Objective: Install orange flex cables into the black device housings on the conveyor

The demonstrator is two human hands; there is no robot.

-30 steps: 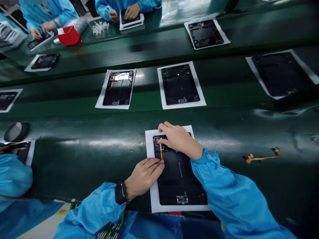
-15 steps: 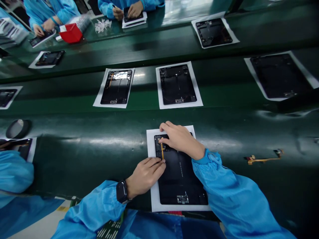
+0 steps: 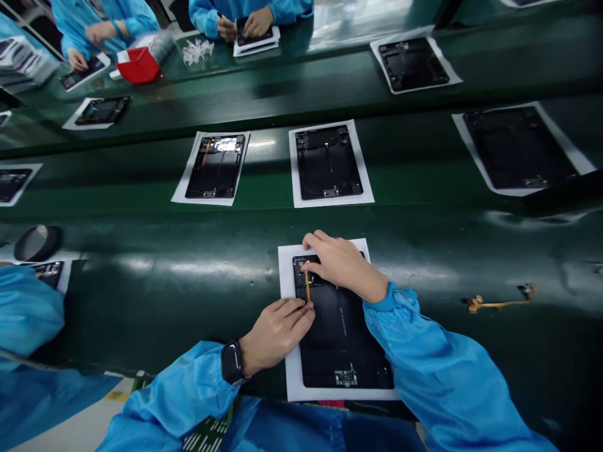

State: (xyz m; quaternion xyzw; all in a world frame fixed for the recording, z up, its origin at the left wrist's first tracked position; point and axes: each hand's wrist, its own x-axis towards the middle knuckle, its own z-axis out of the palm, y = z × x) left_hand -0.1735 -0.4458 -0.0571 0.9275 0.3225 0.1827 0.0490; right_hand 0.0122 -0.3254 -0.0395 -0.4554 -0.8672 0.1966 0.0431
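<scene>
Just below the frame's centre, the orange ribbon (image 3: pixel 308 286) lies on the tablet (image 3: pixel 347 336), long axis running up and down — left hand (image 3: pixel 277 334) at its lower end, right hand (image 3: pixel 343 268) at its upper. I cannot tell whether either pinches it.

You can read no words, brands or numbers here: the tiny pale marks on the black rectangular tablet shell (image 3: pixel 330 351) before you are too small, and your square black wristwatch (image 3: pixel 231 362) shows no legible figures.
</scene>
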